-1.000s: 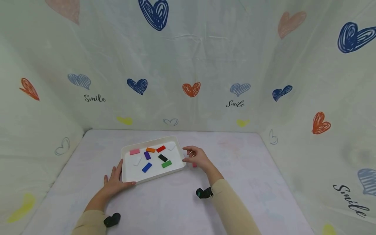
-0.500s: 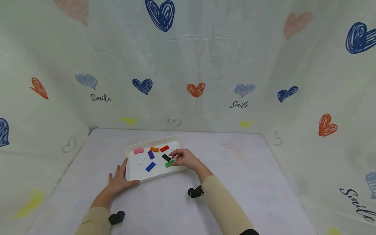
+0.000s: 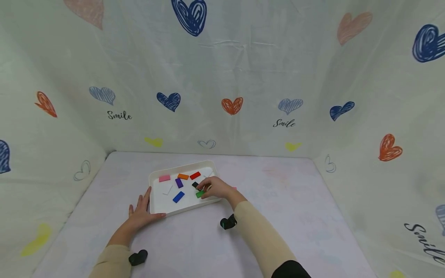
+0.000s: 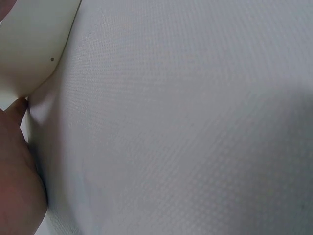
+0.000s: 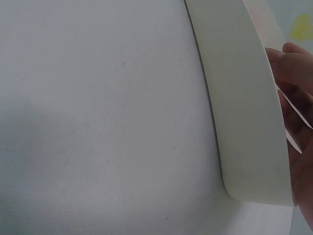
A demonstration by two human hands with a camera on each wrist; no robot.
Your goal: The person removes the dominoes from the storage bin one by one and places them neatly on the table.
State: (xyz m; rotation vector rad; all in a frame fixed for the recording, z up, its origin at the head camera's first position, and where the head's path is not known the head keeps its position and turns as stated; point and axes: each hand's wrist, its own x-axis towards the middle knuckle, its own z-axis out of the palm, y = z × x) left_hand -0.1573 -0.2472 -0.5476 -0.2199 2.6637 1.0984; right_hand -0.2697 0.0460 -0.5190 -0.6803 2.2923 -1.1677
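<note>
A white shallow tray [image 3: 180, 211] holds several small flat rectangular blocks. My left hand [image 3: 139, 216] lies spread at its near-left corner, with the thumb along the front wall and straight fingers by the left side. Over the tray's right part, my right hand [image 3: 214, 188] reaches in with bent fingers. Its thumb and index finger straddle the green block [image 3: 199, 194]; I cannot tell whether they grip it. Right by the index fingertip is the black block [image 3: 195, 185], partly covered. In the right wrist view the tray wall [image 5: 244, 112] hides the fingertips.
Also in the tray lie a blue block [image 3: 179, 197], a purple block [image 3: 179, 183], an orange block [image 3: 183, 177], a red block [image 3: 195, 175], a pink block [image 3: 164, 178] and white blocks. Another pink piece [image 3: 234, 188] shows outside the tray, behind the right wrist.
My right hand has moved left from the tray's right edge to the green block, and its thumb and index finger have drawn closer together. The left hand keeps its place on the tray.
</note>
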